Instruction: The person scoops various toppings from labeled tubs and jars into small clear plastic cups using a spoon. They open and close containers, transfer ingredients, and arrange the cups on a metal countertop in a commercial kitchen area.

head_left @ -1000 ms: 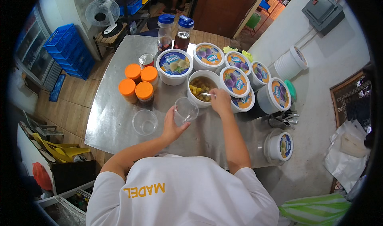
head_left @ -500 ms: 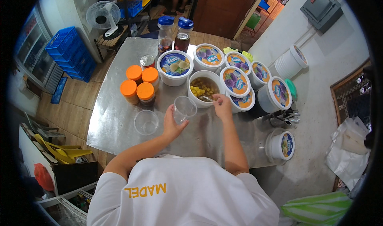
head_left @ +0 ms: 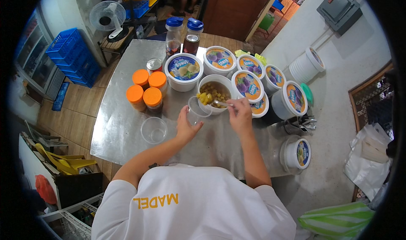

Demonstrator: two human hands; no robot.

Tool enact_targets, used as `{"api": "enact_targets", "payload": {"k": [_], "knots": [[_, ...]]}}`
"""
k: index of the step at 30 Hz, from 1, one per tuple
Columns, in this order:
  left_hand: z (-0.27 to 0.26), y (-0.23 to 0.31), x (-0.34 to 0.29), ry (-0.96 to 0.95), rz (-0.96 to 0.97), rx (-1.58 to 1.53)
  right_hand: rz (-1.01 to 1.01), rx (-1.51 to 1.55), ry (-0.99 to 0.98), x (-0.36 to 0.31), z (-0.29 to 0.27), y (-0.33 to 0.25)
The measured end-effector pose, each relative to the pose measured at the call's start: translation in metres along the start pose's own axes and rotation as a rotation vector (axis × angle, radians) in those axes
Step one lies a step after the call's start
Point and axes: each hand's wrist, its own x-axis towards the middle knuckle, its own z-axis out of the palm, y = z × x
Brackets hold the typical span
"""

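Observation:
My left hand (head_left: 187,128) is wrapped round a clear plastic cup (head_left: 194,116), tilted against the near left rim of an open white tub (head_left: 229,81). Brownish liquid and small cubes fill part of the tub. My right hand (head_left: 241,117) grips a metal spoon (head_left: 221,103) by its handle, over the tub's near side. At the spoon's bowl end, yellow cubes (head_left: 204,98) sit heaped close to the cup's mouth; the bowl itself is hidden among them. To the left of my left hand, a second clear cup (head_left: 154,130) stands on the metal table (head_left: 122,144).
Orange-lidded jars (head_left: 152,97) and a can (head_left: 154,64) stand left of the tub. Lidded white tubs (head_left: 182,86) crowd its back and right. Two blue-lidded pitchers (head_left: 173,39) are behind. Utensils in a holder (head_left: 302,125) and a small lidded tub (head_left: 292,153) lie right.
The spoon has lifted yellow cubes toward the tub's left rim. My left hand has brought the cup up against that rim, and my right hand has shifted slightly right and nearer.

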Motion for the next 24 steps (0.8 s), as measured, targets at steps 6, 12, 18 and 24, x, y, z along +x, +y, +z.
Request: {"api": "enact_targets", "payload": {"k": [6,12,18,24], "knots": [[-0.004,0.007,-0.003,-0.05,-0.106,-0.191,-0.289,-0.262,0.011,0.0,-0.009,-0.011],[-0.012,0.013,-0.005,-0.12,-0.113,-0.098,-0.135,-0.503,0.056,0.03,0.011,0.063],[-0.007,0.001,-0.005,-0.084,-0.057,-0.051,-0.075,-0.426,-0.121,0.029,0.059,0.087],[-0.009,-0.007,-0.005,-0.053,-0.072,-0.028,0.141,-0.215,-0.077,0.02,0.071,0.078]]}}
